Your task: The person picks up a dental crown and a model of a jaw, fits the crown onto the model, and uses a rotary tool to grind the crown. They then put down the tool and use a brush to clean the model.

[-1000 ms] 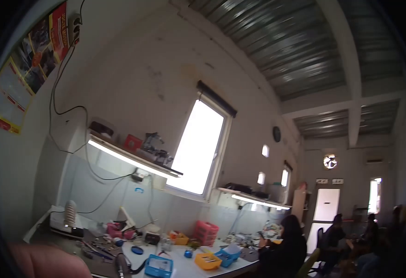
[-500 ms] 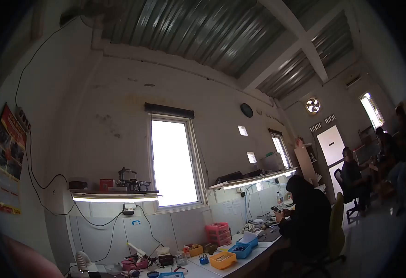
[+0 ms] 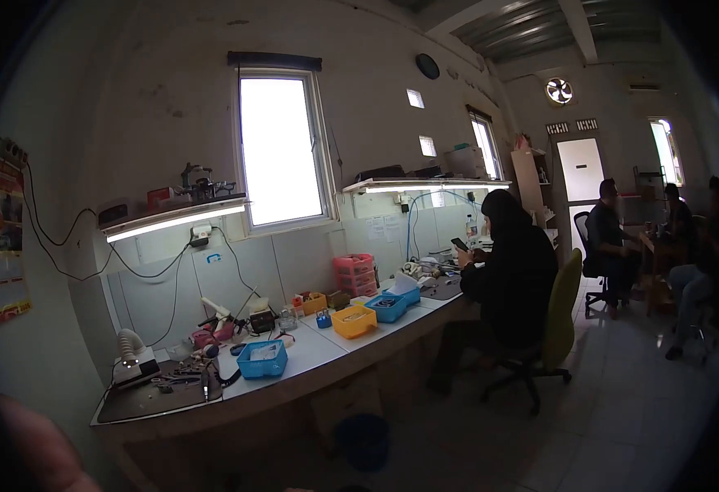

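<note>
At the lower left edge, very close to the camera, is a blurred part of my left hand (image 3: pixel 41 451). Its fingers cannot be made out, nor whether it holds anything. My right hand is out of view. Beyond, the workbench (image 3: pixel 310 354) runs along the wall. On its near end are a dark mat (image 3: pixel 150 402) with several small tools, a white device with a ribbed hose (image 3: pixel 132 353) and a handpiece (image 3: pixel 205 384) on a black cord. A blue basket (image 3: pixel 263 361) stands beside the mat.
Farther along the bench are a yellow basket (image 3: pixel 354 323), another blue basket (image 3: pixel 386 308) and pink drawers (image 3: pixel 354 275). A person in black (image 3: pixel 511 271) sits on a green chair (image 3: pixel 563 312), holding a phone (image 3: pixel 459 244). A dark bin (image 3: pixel 361 441) stands under the bench. Other people sit at the far right.
The view has tilted down, so the bench top and floor show more and the ceiling less. My left hand stays at the lower left edge. The seated person still holds the phone.
</note>
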